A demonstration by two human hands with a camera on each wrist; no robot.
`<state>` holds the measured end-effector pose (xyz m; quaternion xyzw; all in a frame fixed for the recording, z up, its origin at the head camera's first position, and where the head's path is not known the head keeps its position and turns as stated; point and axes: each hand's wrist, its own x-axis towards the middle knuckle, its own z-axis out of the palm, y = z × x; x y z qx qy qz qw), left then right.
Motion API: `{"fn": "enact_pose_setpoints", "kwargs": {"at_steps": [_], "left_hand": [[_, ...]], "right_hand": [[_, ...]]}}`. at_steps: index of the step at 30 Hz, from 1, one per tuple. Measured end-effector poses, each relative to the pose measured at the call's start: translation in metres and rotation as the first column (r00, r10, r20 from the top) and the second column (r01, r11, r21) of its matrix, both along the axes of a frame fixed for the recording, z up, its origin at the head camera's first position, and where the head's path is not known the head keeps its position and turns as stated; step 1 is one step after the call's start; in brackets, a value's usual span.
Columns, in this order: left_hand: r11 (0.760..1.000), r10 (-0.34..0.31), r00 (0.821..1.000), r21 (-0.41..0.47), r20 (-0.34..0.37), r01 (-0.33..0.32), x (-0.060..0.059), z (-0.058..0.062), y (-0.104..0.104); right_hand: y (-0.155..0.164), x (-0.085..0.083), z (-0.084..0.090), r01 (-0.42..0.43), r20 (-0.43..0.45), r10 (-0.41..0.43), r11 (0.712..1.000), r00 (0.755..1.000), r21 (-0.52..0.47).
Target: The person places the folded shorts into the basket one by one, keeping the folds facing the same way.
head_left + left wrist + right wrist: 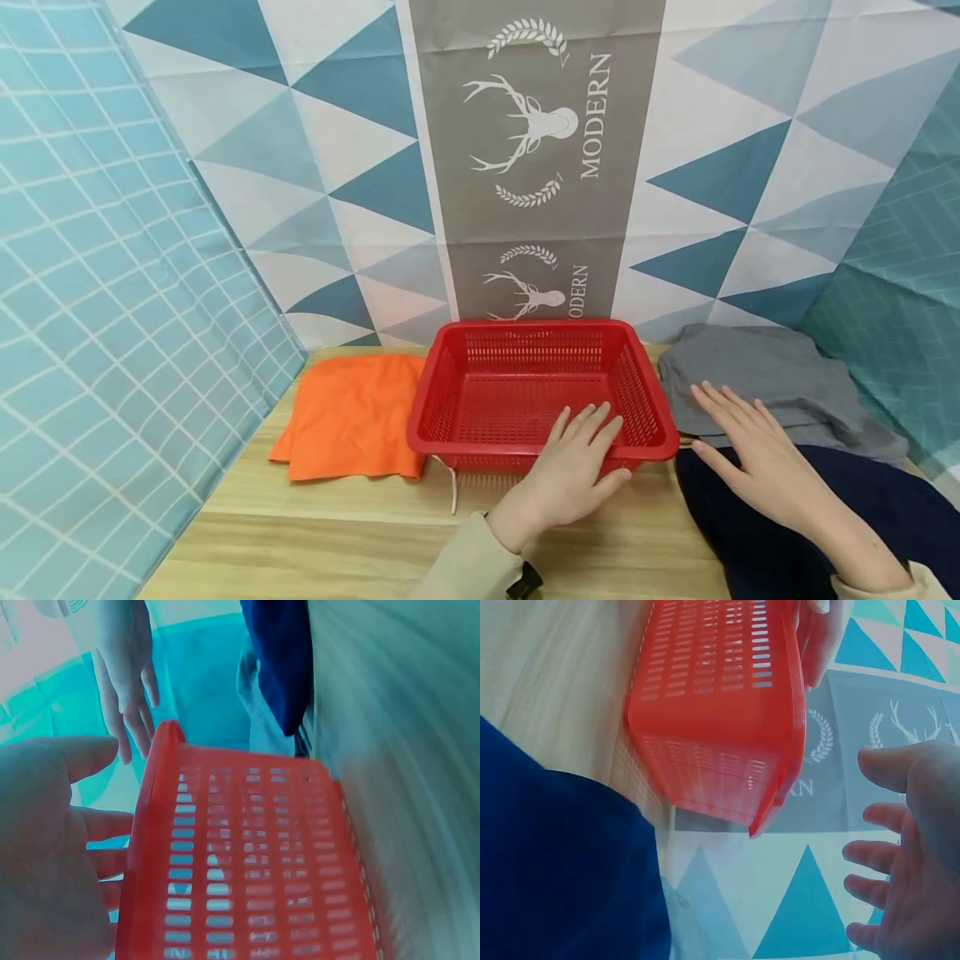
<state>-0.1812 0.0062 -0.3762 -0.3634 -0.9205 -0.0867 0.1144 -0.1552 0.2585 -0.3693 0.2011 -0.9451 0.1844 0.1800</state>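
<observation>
Navy cloth (pixel 825 533) cut off at btm edge; left fingers (pixel 592 421) hide part of basket (pixel 480 392) rim.

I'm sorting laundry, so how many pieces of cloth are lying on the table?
3: an orange cloth left of the red basket, a grey cloth to its right, and a navy cloth in front of the grey one. More may be hidden underneath.

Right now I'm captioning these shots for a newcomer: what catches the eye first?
The red basket sits mid-table, the left hand resting on its near rim. An orange cloth lies to its left. The right hand hovers open over grey cloth and navy cloth to its right.
</observation>
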Motion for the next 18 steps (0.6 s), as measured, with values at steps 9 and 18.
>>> {"fn": "enact_pose_setpoints", "kwargs": {"at_steps": [9,18], "left_hand": [[0.999,-0.031,0.999,-0.015,-0.045,0.030,0.011,-0.006,0.017],[0.999,-0.039,0.993,-0.038,-0.111,0.035,0.018,-0.013,0.029]], "right_hand": [[0.015,0.005,-0.006,0.032,0.047,-0.032,0.999,0.998,-0.010],[0.035,0.011,-0.013,0.065,0.060,-0.064,0.998,0.996,-0.020]]}}
